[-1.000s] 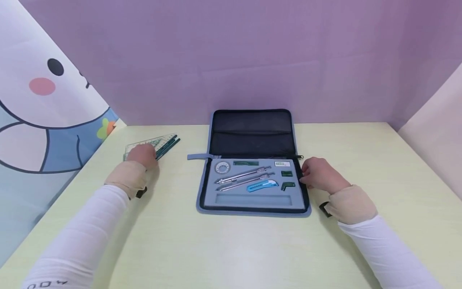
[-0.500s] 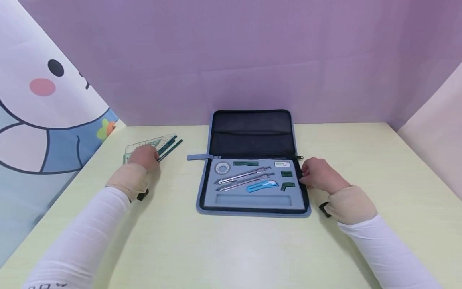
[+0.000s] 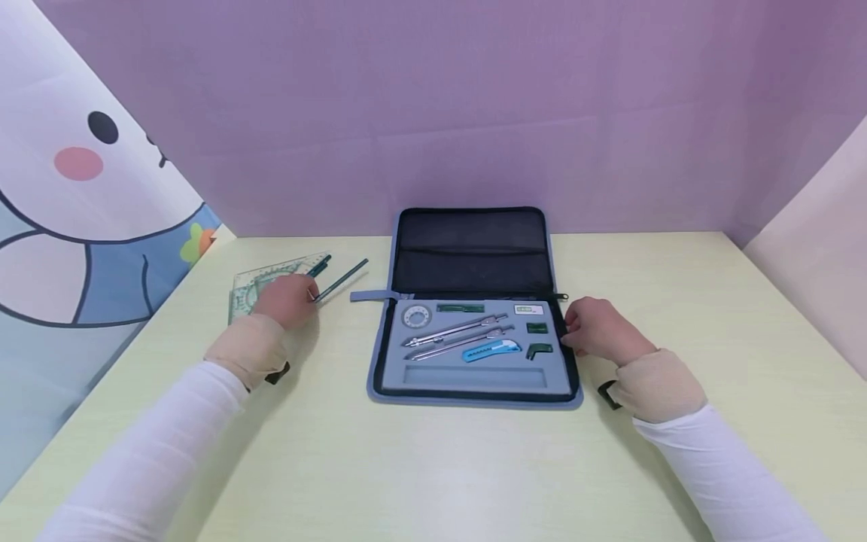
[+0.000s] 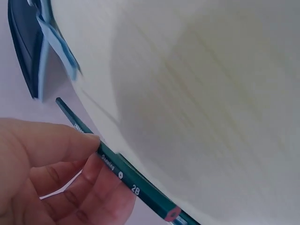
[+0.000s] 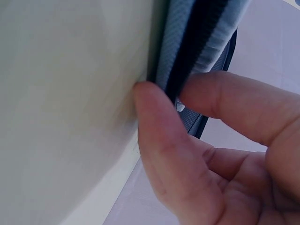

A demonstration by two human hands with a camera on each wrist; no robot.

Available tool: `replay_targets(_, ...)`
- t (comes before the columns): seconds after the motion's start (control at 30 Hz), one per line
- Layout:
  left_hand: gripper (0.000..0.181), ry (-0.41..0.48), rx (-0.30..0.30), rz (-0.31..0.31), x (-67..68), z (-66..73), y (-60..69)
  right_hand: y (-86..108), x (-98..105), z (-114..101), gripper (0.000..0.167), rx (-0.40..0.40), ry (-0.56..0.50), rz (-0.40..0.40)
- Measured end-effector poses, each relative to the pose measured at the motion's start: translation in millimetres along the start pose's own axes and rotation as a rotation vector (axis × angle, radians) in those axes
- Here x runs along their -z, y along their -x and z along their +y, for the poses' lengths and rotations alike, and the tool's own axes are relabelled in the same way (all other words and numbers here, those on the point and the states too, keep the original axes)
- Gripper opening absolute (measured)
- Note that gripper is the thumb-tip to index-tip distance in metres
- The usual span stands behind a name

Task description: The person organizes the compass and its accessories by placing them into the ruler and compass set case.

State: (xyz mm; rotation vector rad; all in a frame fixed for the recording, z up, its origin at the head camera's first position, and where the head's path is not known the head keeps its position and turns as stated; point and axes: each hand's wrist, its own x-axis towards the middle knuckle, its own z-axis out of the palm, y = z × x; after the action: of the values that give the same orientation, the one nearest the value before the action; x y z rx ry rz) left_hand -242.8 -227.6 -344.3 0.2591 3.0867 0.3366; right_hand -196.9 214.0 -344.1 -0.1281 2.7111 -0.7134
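Note:
My left hand (image 3: 287,301) pinches a dark green pencil (image 3: 345,277) between thumb and fingers; the left wrist view shows "2B" printed on its barrel. Against it, partly hidden, runs another green pencil (image 4: 140,176). Clear rulers with green markings (image 3: 242,299) lie under and beside that hand, with dark green pencils (image 3: 319,266) on top. My right hand (image 3: 599,329) grips the right edge of an open blue zip case (image 3: 474,404), its thumb and a finger on either side of the zipped rim (image 5: 187,47).
In the case's grey tray sit two silver compasses (image 3: 455,330), a light blue cutter (image 3: 491,350), a white ring-shaped piece (image 3: 416,316), an eraser (image 3: 528,309) and small green pieces (image 3: 539,351). A long slot (image 3: 474,376) runs along its front. A strap (image 3: 369,295) sticks out leftward.
My left hand has shifted right and slightly toward me, drawing the pinched pencil away from the other pencils and the rulers. My right hand stays at the case edge.

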Motion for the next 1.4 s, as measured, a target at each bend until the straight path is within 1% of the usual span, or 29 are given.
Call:
replay_targets(0.07, 0.018, -0.002, -0.02, 0.007, 0.1, 7.5, 1.9, -0.4, 0, 0, 0.024, 0.001, 0.0, 0.001)
replay_targets(0.3, 0.014, -0.026, -0.125, 0.06, -1.2, 33.6, 10.5, -0.7, -1, 1, 0.025, 0.006, -0.004, 0.002)
replay_targets(0.57, 0.012, 0.007, -0.242, 0.121, -2.6, 60.1, 21.5, 0.8, -1, 0, 0.025, 0.009, -0.003, -0.001)
replay_targets(0.7, 0.011, 0.01, -0.287, 0.137, -5.9, 71.1, 24.9, 1.1, 0, 0, 0.025, 0.014, 0.001, -0.001)
replay_targets(0.87, 0.014, 0.009, -0.341, 0.15, -12.6, 86.7, 30.1, 1.3, 0, 0, 0.025, 0.016, -0.006, 0.003)
replay_targets(1.0, 0.014, 0.006, -0.374, 0.136, -15.7, 100.9, 35.9, 0.9, 0, 1, 0.025, 0.009, -0.007, 0.003)
replay_targets(1.07, 0.013, -0.001, -0.382, 0.117, -16.1, 108.3, 39.1, 0.6, 0, 1, 0.026, 0.002, -0.005, 0.001)
replay_targets(1.13, 0.013, -0.01, -0.381, 0.093, -16.5, 116.0, 42.6, -0.3, 0, 1, 0.026, -0.001, -0.001, -0.001)
replay_targets(1.27, 0.012, -0.04, -0.39, 0.065, -20.4, 128.2, 48.5, -1.1, 0, 0, 0.026, -0.01, 0.001, -0.005)
replay_targets(1.4, 0.012, -0.031, -0.403, 0.045, -25.7, 138.5, 54.5, -0.7, -1, 0, 0.025, -0.016, 0.002, -0.007)
